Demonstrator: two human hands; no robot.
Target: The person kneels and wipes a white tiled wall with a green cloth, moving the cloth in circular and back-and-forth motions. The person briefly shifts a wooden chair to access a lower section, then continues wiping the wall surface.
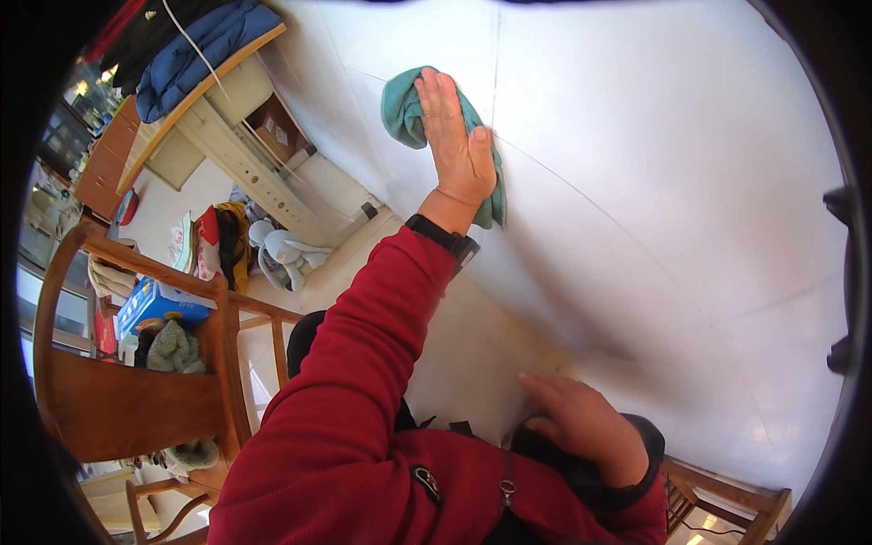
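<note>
My left hand [449, 146], its fingers stretched upward, presses a green cloth [403, 109] flat against the white tiled wall [633, 102]. Folds of the cloth stick out to the left of the fingers and below the wrist. A black band [436, 235] circles that wrist under a red sleeve. Lower down, my right hand [582, 426] hovers in front of my body with nothing in it, slightly blurred, its fingers extended to the left. It is apart from the cloth.
At left stands a wooden armchair [136, 402] with a blue box [163, 306] on it. Behind it, a desk [231, 157] carries a blue padded garment [204, 51]. A plush toy [283, 252] and bags [221, 238] lie on the floor. Another wooden chair [736, 490] stands lower right.
</note>
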